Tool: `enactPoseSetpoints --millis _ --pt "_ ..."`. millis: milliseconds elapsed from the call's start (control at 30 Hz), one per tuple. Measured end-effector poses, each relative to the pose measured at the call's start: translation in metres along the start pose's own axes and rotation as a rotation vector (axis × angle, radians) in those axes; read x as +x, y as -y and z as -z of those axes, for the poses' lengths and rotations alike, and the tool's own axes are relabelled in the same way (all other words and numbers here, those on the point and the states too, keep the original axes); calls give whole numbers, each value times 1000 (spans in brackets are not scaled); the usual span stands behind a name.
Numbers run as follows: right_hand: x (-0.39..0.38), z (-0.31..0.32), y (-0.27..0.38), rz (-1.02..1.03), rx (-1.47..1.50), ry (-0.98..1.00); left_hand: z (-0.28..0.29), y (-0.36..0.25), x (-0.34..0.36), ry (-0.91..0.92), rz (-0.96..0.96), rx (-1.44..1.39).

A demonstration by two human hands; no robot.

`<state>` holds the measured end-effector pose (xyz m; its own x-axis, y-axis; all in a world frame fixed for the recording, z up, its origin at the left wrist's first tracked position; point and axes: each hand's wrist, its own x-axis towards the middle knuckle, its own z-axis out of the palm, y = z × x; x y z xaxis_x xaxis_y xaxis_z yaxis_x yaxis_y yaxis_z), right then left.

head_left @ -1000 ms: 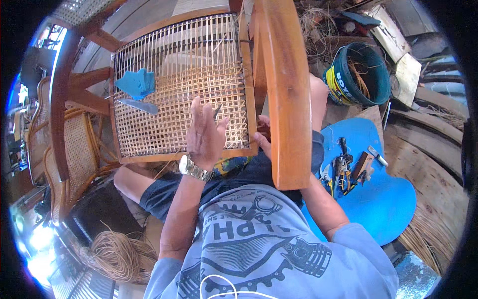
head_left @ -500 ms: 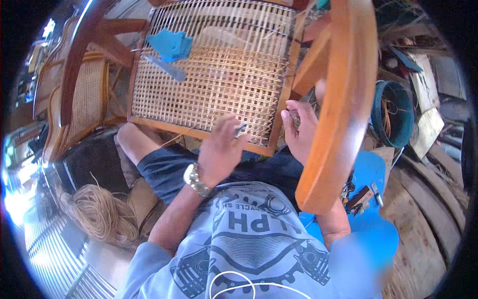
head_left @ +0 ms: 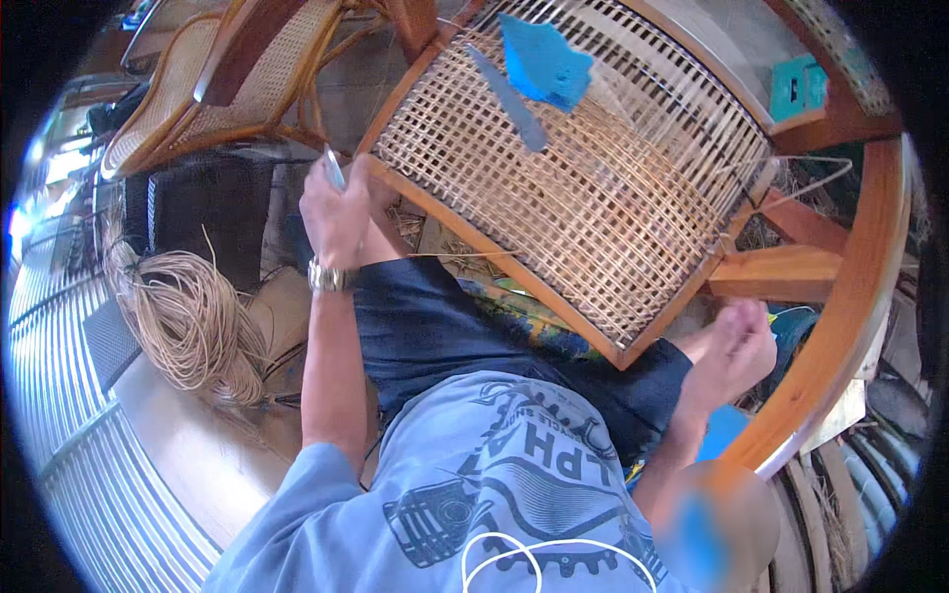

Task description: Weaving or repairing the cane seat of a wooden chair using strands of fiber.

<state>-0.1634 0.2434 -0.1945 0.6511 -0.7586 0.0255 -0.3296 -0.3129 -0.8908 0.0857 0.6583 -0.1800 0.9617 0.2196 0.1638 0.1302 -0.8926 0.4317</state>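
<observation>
"What furniture stands toward the upper left?"
"A rattan chair (head_left: 213, 94), with woven cane panels and a curved, honey-brown frame"
"And the light?"
"A bluish-white glare (head_left: 20, 222) at the left rim, above a pale, ribbed surface (head_left: 69, 395) striped with brightness"
"The other side?"
"Weathered wooden planks (head_left: 816, 504), side by side at the lower right"

Appears to be a chair-caning workshop, judging by the part-woven cane seat (head_left: 583, 173), coiled rattan strands (head_left: 198, 321) and cane-panelled chair (head_left: 282, 71) nearby.
</observation>
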Motion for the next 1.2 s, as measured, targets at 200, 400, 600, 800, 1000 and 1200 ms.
enactPoseSetpoints --millis 200,400,600,800,1000,1200 --pt "51 -13 7 -45 7 -143 -32 16 50 17 285 -352" --pt "90 -37 -7 -77 660 -237 -47 24 61 223 245 -323" --pt "94 -30 -20 -197 791 -258 -47 35 57 185 83 -243" --pt "99 -43 -2 -102 777 -314 -62 48 48 359 291 -696" --pt "107 -50 -3 280 474 -393 -75 67 28 597 549 -794" --pt "114 -38 -11 371 187 -312 -80 65 36 575 326 -771"
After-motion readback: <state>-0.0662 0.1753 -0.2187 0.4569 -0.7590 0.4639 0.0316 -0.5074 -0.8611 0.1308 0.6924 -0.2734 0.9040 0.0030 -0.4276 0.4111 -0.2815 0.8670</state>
